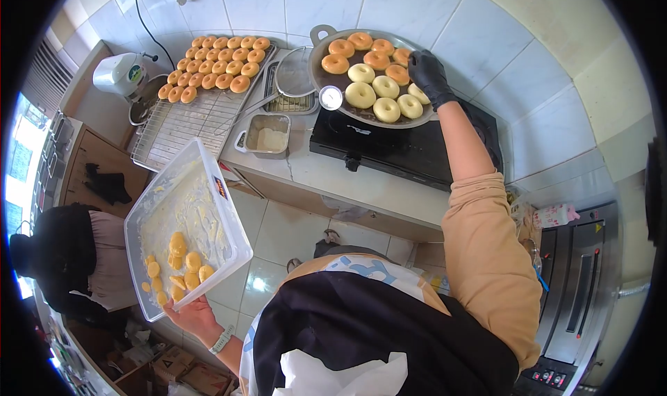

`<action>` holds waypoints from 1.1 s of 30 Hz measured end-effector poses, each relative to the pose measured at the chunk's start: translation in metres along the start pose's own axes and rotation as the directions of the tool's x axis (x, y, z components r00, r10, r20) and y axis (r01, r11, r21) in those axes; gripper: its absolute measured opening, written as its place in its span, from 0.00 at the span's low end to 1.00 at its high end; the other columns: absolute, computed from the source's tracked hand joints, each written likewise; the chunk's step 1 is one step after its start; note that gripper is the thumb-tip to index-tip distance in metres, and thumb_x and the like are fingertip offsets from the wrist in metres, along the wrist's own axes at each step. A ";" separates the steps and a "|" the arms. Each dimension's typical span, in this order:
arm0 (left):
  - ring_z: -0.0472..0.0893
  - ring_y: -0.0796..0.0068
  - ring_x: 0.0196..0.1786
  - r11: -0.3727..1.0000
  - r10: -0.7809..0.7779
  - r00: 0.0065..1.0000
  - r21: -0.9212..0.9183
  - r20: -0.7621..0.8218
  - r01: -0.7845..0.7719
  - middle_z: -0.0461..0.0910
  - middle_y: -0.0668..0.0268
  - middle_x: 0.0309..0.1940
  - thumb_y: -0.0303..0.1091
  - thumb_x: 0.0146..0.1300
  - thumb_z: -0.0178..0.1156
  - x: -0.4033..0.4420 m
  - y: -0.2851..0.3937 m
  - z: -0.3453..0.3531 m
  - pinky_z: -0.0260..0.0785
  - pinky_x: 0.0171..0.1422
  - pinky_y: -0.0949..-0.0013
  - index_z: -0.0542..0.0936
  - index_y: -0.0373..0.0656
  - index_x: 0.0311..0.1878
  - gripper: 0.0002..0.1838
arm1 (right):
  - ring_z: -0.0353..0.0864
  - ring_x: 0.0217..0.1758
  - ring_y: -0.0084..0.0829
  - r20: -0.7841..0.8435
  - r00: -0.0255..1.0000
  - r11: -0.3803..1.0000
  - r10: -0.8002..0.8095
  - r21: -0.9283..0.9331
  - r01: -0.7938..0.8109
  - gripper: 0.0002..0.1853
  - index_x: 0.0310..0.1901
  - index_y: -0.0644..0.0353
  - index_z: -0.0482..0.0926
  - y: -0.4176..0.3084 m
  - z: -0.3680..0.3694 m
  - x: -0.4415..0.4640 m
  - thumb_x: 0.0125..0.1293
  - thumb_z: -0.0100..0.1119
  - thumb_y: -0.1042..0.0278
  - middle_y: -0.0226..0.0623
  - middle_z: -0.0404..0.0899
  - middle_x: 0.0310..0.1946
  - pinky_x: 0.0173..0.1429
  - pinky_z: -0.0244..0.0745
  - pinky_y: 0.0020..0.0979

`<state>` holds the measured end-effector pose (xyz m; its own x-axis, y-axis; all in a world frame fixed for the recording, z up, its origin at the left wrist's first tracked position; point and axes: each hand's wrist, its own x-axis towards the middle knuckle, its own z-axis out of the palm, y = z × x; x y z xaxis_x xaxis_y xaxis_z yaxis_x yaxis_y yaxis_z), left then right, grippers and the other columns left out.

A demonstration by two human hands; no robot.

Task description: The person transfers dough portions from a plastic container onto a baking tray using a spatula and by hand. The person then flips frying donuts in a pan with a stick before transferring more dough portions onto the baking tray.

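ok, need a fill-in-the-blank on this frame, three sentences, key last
The right hand, at the edge of the pan, wears a ____ glove.
The plastic bin is held by the person's ____ hand.
Left of the pan in the picture, browned rings sit in rows on a wire ____.

Missing words: black; left; rack

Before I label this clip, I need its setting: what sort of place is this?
Most likely a small bakery or doughnut kitchen: doughnuts sit in a pan, browned ones line a rack, and a mixer stands by the wall.
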<state>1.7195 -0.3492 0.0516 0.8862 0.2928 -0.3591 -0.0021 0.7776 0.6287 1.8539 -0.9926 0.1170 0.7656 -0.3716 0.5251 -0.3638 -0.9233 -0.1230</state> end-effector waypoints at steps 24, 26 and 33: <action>0.71 0.58 0.58 0.996 -0.067 0.991 -0.043 0.112 0.073 0.65 0.54 0.60 0.43 0.56 0.53 0.008 -0.003 -0.014 0.70 0.57 0.58 0.57 0.38 0.63 0.33 | 0.77 0.34 0.46 -0.094 0.993 0.995 -0.076 0.062 0.082 0.10 0.28 0.60 0.77 -0.031 -0.016 -0.015 0.54 0.51 0.63 0.46 0.76 0.29 0.40 0.71 0.43; 0.71 0.58 0.58 0.995 -0.074 0.991 -0.055 0.108 0.080 0.65 0.53 0.60 0.43 0.56 0.53 0.010 -0.002 -0.019 0.70 0.57 0.57 0.57 0.38 0.63 0.34 | 0.77 0.35 0.47 0.049 0.998 0.990 -0.050 0.137 0.042 0.12 0.29 0.61 0.78 -0.018 -0.012 -0.016 0.55 0.50 0.61 0.48 0.77 0.31 0.41 0.71 0.43; 0.75 0.63 0.52 0.997 -0.077 0.997 -0.017 0.014 0.077 0.69 0.55 0.55 0.42 0.53 0.52 0.002 -0.001 -0.007 0.74 0.51 0.62 0.60 0.36 0.60 0.33 | 0.76 0.34 0.50 0.255 0.965 0.978 0.068 0.174 -0.115 0.15 0.27 0.63 0.78 0.015 -0.035 -0.016 0.53 0.48 0.59 0.50 0.77 0.26 0.40 0.70 0.42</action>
<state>1.7179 -0.3458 0.0459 0.8902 0.2240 -0.3968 0.0587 0.8071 0.5874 1.8173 -0.9975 0.1363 0.8491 -0.4458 0.2833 -0.3514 -0.8772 -0.3272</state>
